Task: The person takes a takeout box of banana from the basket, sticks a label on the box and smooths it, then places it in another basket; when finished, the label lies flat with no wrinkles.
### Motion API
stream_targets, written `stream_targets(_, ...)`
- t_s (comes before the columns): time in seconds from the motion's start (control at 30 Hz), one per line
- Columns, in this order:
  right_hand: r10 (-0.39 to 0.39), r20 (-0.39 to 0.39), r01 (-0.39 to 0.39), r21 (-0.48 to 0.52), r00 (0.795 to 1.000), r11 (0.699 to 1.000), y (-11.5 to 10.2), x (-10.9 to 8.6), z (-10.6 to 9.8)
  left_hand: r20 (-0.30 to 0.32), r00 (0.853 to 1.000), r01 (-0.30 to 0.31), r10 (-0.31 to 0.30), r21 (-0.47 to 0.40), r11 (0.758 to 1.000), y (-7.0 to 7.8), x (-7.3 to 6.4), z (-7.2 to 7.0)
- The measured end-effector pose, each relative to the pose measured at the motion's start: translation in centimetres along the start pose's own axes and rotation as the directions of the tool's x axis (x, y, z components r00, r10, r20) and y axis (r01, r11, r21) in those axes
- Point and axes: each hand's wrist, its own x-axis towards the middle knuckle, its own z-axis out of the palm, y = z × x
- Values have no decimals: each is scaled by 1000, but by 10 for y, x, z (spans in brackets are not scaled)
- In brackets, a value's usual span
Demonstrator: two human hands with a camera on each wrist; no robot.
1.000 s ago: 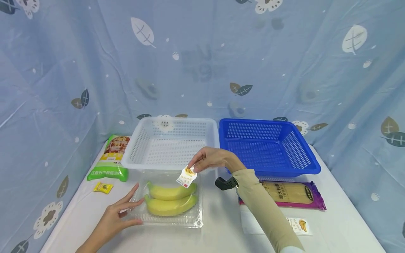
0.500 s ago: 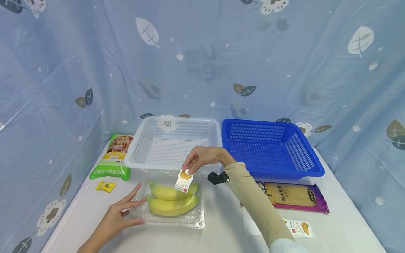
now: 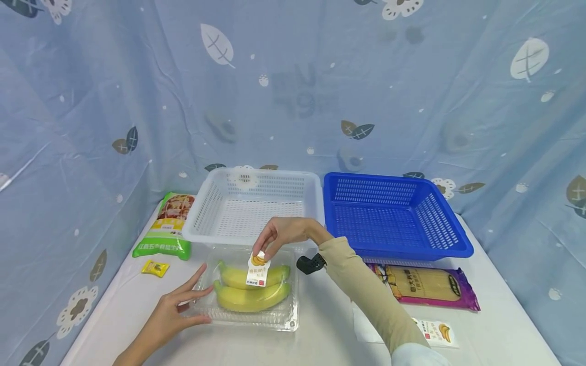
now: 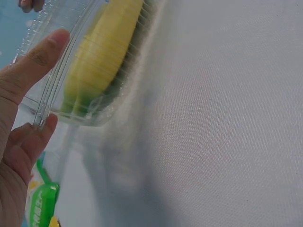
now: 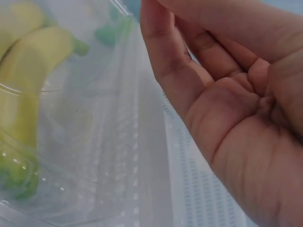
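Note:
Two yellow bananas (image 3: 253,298) lie inside a clear plastic clamshell box (image 3: 286,321) on the white table. My left hand (image 3: 171,307) grips the box's left side, thumb towards the front and fingers spread behind; the left wrist view shows its thumb (image 4: 45,56) along the plastic rim. Above the lid, my right hand (image 3: 284,235) pinches the top of a white sticker (image 3: 257,272) with a banana picture and printed text. The sticker hangs down, overlapping the bananas in the head view. From the right wrist camera the box lies close beside the curled right fingers (image 5: 165,52), the sticker out of sight.
Behind the box stand a white basket (image 3: 194,239) and a blue basket (image 3: 412,252). A green food bag (image 3: 162,239) and small yellow packet (image 3: 154,268) lie left. Under the right forearm are a pasta pack (image 3: 430,287) and more banana stickers (image 3: 437,333).
My right hand has moved left and slightly lower with the sticker, which now hangs straighter over the middle of the box. The left hand keeps its grip on the box.

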Motion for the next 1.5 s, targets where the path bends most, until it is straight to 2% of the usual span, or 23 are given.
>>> stream_targets(0.23,-12,-12,11,-77,1000,997,1,8,7,-5,1000,24,-24,2,1000,2,1,0)
stream_targets(0.43,-21,-39,15,-151,999,988,1,12,14,-11,1000,8,-8,-2,1000,3,0,1)
stream_targets(0.87,-25,-110,-12,-326,994,945,-2,15,25,-5,999,46,-46,-1,999,3,1,0)
stream_targets(0.97,-38,-124,-14,-392,992,920,-3,15,28,-5,999,44,-44,3,999,2,1,0)
stream_targets(1.13,-72,-136,-8,-512,988,859,-3,16,33,-8,1000,25,-25,4,1000,2,0,0)
stream_targets(1.3,-89,-172,-29,-586,981,809,-1,16,40,-7,1000,9,-9,-2,1000,1,0,1)
stream_targets(1.4,-98,-204,-55,-632,974,773,-1,15,46,-7,1000,-3,3,2,1000,1,0,1)
stream_targets(1.5,-115,-225,-76,-695,968,715,-1,13,51,-6,1000,-8,8,7,1000,2,1,1)
